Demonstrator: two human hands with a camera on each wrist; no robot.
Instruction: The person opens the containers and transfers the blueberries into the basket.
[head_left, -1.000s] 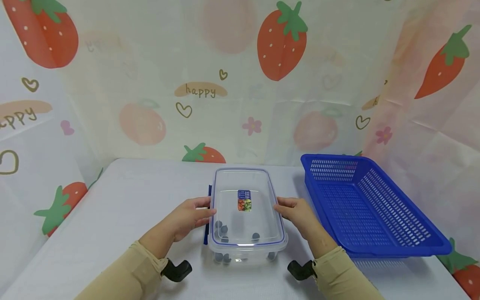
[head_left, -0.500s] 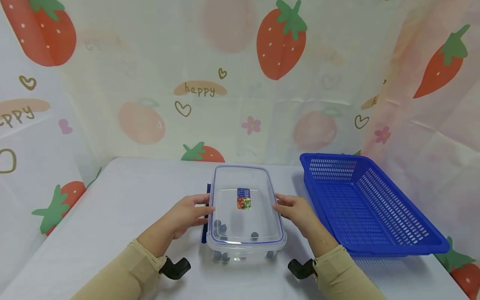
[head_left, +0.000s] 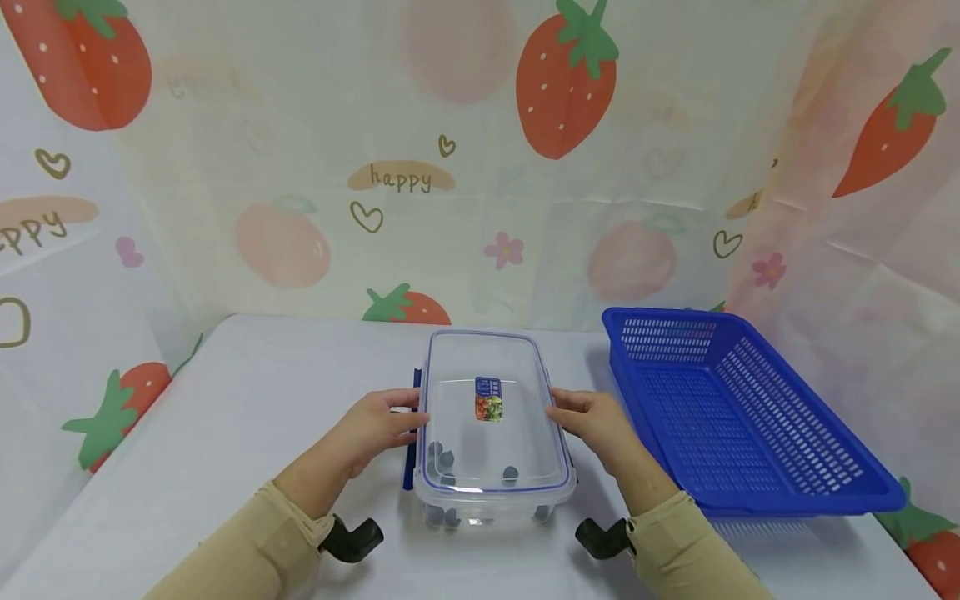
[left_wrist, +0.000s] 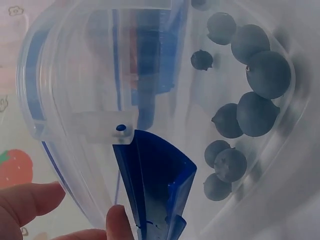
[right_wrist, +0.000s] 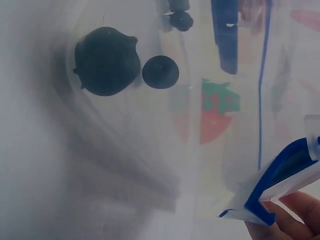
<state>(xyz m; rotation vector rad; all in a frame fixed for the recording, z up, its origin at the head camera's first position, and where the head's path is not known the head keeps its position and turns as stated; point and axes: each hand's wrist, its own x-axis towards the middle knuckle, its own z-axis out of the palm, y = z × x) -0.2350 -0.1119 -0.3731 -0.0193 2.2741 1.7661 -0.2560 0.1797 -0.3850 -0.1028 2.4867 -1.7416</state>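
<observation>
A clear plastic food container (head_left: pixel 480 504) stands on the white table, its blue-edged lid (head_left: pixel 457 358) on top. Several blueberries (left_wrist: pixel 269 75) lie inside at the near end. My left hand (head_left: pixel 375 429) holds the left side, thumb on the lid's rim and fingers by the blue side latch (left_wrist: pixel 160 175), which is swung outward. On the opposite side my right hand (head_left: pixel 592 421) grips the rim with the thumb on top. Its fingers lie behind the right latch (right_wrist: pixel 285 175), which stands away from the wall in the right wrist view.
A blue plastic basket (head_left: pixel 750 500) with perforated walls stands to the right of the container, close to my right hand. Strawberry-printed cloth (head_left: pixel 420 250) hangs behind the table and on both sides. Black curved pieces (head_left: pixel 352 540) stick out from both sleeves.
Both hands keep their places on the container. Along its right side, the latch now shows slightly as a dark edge beyond the rim. The head view has shifted a little.
</observation>
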